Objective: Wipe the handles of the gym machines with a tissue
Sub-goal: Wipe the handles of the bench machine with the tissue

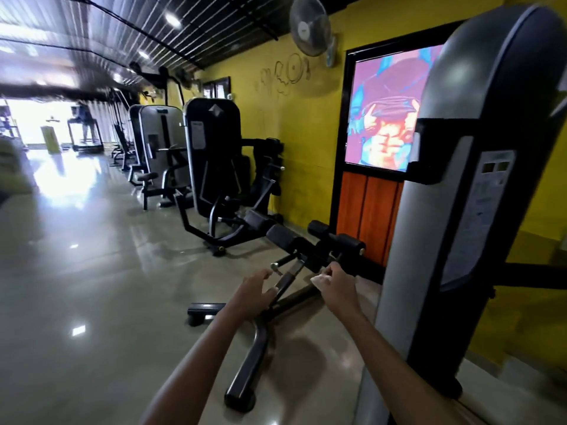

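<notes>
Hands low at 6 o'clock: left hand [256, 291] w/ curled fingers by bench bar [287, 282], right hand [336, 282] pinching tissue [317, 282] at handle [333, 259]; other machines [211, 154] at 10 o'clock prob. left.

A round grey wall fan [310, 26] hangs high on the yellow painted wall [294, 124]. Below and to its right, a black-framed door [372, 167] shows a bright pink and blue poster [383, 111] above orange wooden panels [366, 210]. The glossy grey tiled floor [92, 271] reflects the ceiling lights. Far down the room, a blurred black treadmill [87, 133] stands before a bright opening.
</notes>
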`<action>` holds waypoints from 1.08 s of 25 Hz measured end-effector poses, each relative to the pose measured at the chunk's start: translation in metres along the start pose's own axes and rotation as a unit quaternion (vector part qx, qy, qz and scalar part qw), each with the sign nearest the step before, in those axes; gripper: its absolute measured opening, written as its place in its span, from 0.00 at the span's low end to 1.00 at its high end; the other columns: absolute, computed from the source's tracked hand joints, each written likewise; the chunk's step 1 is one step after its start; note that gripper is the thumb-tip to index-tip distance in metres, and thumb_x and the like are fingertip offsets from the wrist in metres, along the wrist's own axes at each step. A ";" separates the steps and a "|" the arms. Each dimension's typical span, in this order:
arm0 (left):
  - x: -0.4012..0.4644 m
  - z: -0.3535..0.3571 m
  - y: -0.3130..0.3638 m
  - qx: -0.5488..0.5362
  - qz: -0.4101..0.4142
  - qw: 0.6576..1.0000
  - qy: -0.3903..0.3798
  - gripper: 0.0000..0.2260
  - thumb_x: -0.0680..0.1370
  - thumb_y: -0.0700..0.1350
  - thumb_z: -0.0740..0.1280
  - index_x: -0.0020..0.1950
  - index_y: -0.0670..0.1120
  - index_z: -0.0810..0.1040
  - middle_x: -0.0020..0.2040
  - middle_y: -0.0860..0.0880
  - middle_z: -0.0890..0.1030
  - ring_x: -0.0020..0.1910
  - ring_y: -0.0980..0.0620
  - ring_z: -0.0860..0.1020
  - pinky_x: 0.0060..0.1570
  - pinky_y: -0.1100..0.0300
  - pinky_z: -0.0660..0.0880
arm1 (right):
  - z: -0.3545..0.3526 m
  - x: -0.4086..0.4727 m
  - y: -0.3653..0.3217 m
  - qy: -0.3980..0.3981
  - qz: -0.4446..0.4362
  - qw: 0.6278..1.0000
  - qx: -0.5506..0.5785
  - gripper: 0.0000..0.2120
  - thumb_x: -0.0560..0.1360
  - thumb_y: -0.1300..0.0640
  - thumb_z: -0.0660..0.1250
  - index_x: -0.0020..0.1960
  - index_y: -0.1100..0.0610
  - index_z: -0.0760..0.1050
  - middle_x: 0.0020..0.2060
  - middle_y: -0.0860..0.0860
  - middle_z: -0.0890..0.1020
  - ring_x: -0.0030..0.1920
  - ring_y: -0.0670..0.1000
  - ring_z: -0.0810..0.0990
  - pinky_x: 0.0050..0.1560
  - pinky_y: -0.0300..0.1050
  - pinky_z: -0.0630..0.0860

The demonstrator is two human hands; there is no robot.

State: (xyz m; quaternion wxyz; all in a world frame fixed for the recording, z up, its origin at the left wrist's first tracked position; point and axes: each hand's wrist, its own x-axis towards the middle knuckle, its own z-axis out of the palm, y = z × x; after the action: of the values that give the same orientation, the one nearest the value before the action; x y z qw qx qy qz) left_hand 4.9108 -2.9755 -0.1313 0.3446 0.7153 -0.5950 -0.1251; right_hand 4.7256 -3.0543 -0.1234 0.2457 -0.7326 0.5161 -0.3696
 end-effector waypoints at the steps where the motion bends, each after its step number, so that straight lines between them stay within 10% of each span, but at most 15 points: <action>1: 0.003 -0.008 -0.011 0.000 -0.004 1.000 -0.006 0.22 0.77 0.46 0.67 0.70 0.42 0.69 0.67 0.44 0.74 0.66 0.48 0.71 0.57 0.66 0.62 | 0.012 0.005 -0.008 -0.002 -0.005 1.000 -0.001 0.05 0.74 0.59 0.67 0.48 0.58 0.73 0.42 0.58 0.80 0.46 0.57 0.79 0.42 0.45 0.73; 27: 0.370 -0.025 -0.253 0.005 0.016 0.994 -0.105 0.22 0.79 0.46 0.65 0.71 0.42 0.67 0.69 0.45 0.71 0.68 0.49 0.68 0.63 0.63 0.62 | 0.279 0.346 -0.009 -0.003 0.119 0.993 -0.025 0.02 0.73 0.64 0.67 0.44 0.62 0.79 0.46 0.59 0.81 0.47 0.55 0.79 0.42 0.39 0.70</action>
State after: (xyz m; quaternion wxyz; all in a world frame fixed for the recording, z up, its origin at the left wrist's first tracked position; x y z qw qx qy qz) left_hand 5.2150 -3.2998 -0.1899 0.2789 0.6899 -0.6401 -0.1911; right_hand 5.0195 -3.3814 -0.1868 0.2713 -0.6730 0.6081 -0.3221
